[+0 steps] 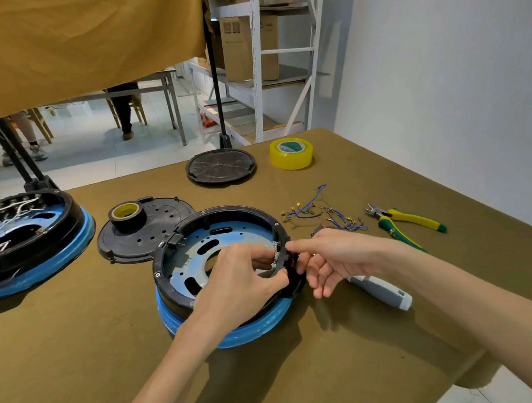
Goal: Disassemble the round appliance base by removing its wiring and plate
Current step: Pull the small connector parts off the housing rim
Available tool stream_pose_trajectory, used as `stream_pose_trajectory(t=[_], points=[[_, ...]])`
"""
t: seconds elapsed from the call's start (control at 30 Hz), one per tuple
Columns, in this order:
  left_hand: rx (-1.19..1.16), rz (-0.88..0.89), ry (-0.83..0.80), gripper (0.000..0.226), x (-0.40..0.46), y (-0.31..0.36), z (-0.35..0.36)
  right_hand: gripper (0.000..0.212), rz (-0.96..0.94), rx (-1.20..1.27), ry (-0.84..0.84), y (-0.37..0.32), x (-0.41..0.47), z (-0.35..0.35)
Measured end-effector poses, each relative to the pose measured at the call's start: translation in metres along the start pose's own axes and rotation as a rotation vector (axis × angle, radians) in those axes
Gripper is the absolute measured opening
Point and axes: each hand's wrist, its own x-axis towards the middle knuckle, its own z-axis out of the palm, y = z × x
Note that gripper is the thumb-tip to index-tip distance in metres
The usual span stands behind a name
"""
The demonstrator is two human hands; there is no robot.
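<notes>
The round appliance base (197, 234) lies open side up in the middle of the table, a black ring wrapped in blue film. Inside it sits a blue-filmed metal plate (196, 253) with oval slots. My left hand (241, 278) reaches into the ring and pinches a small metal-terminal part at the right inner wall. My right hand (328, 256) is outside the rim, its forefinger pressing the rim top and its other fingers curled round the black switch block there. Removed blue wires with brass terminals (319, 213) lie to the right.
A second base with white wiring (24, 237) sits at the left edge. A black cover with a tape roll (134, 229) lies behind, another cover (221, 166) and yellow tape (291, 154) farther back. Yellow-green cutters (407, 219) and a grey-handled tool (381, 291) lie right.
</notes>
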Motion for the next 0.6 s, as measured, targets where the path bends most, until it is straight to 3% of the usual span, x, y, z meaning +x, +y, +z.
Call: stream_pose_trajectory(t=[0.33, 0.6], points=[[0.005, -0.010, 0.012, 0.020, -0.001, 0.002, -0.002, 0.061, -0.001, -0.256, 0.130, -0.016, 0.006, 0.018], [0.032, -0.074, 0.000, 0.040, 0.002, -0.003, -0.002, 0.043, 0.049, -0.271, 0.157, -0.027, 0.009, 0.020]])
